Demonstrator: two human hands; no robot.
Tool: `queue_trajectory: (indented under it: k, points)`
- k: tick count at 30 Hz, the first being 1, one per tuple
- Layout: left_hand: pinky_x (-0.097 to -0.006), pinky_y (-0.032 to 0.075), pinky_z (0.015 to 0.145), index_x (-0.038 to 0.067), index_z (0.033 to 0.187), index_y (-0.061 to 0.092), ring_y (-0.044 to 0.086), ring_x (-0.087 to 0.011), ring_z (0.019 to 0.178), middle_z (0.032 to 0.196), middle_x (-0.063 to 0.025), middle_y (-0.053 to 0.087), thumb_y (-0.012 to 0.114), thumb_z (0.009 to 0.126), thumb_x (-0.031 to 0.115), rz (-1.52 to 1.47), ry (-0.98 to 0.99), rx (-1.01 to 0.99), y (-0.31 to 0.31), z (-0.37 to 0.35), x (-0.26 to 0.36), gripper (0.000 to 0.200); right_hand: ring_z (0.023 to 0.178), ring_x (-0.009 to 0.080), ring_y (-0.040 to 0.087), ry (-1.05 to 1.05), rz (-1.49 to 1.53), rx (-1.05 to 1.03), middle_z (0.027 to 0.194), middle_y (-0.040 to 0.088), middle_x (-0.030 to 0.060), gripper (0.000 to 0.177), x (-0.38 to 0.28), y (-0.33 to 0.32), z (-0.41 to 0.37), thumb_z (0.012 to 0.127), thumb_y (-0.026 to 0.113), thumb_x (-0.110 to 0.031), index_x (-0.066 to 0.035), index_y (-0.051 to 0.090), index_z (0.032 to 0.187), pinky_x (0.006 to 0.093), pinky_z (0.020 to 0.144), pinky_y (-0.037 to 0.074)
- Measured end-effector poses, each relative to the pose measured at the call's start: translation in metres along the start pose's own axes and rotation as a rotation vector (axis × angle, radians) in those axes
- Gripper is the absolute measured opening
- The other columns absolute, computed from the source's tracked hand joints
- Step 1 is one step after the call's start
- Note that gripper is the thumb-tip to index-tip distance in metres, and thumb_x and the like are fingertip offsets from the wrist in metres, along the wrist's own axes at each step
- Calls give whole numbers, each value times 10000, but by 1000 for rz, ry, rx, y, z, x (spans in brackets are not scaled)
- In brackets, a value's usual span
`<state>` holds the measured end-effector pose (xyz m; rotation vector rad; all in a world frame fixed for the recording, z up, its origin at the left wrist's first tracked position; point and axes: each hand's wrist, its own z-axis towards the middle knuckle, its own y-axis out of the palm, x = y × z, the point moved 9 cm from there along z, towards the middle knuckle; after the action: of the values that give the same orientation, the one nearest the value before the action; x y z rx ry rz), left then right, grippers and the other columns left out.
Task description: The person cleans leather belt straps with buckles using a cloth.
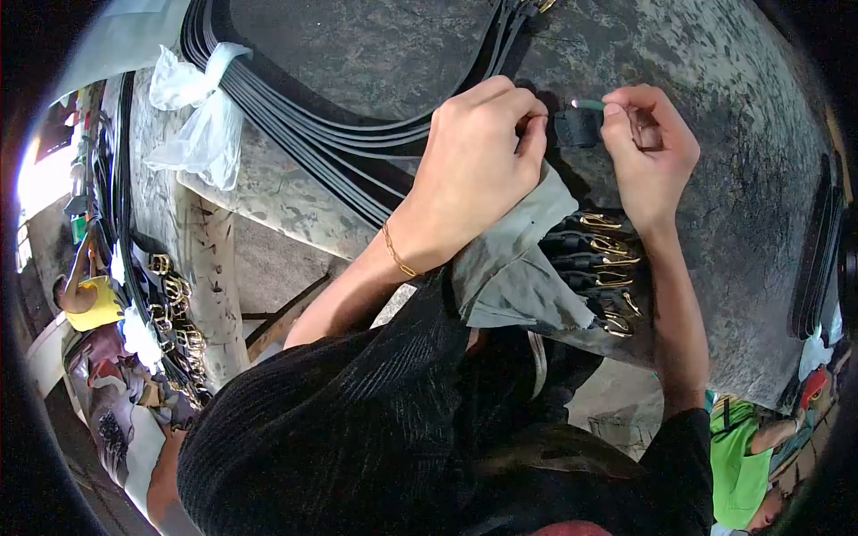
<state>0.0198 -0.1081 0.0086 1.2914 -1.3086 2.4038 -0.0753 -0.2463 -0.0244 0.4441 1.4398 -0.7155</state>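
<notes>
My right hand (654,147) pinches a slim green stick (590,104) with a pale tip between thumb and fingertips. The stick lies over the top of a small black container (579,129) on the table. Left of it, my left hand (487,147) is closed, thumb and forefinger pressed together; I cannot tell what is between them. A grey cloth (527,268) hangs beneath my left wrist. Just below the hands lie several black straps with gold-coloured buckles (608,259), their other ends partly hidden by the cloth. A bundle of black straps (313,129) passes behind my left hand.
A white plastic tie (214,85) binds the bundle at the upper left. More buckled straps (170,304) hang at the left, and dark straps (818,259) lie along the right table edge. One person in yellow (89,304) and another in green (740,464) are nearby.
</notes>
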Motion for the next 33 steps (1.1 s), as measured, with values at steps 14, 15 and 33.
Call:
queue_trajectory:
  k: [14, 15, 33]
  points:
    - [-336, 519, 649, 0, 832, 678, 656, -274, 694, 760, -135, 641, 672, 757, 9, -23, 18, 1, 1, -1, -1, 75, 533, 0, 309, -138, -201, -39, 575, 386, -82, 73, -6, 7, 2, 746, 659, 10, -39, 622, 785, 195, 481, 231]
    - [-335, 518, 648, -2, 831, 674, 654, -275, 695, 760, -135, 639, 671, 758, 8, -27, 21, -1, 1, -1, -1, 74, 535, 1, 311, -129, -212, -48, 576, 388, -80, 73, -5, 7, 2, 745, 658, 11, -38, 622, 787, 196, 482, 234]
    - [-303, 454, 765, -10, 904, 563, 560, -215, 804, 805, -106, 552, 639, 686, 25, -287, 21, -371, -2, -7, 10, 234, 563, 88, 554, 102, 258, 80, 790, 582, 16, 99, 16, -10, 7, 932, 589, -76, 18, 616, 945, 238, 510, 451]
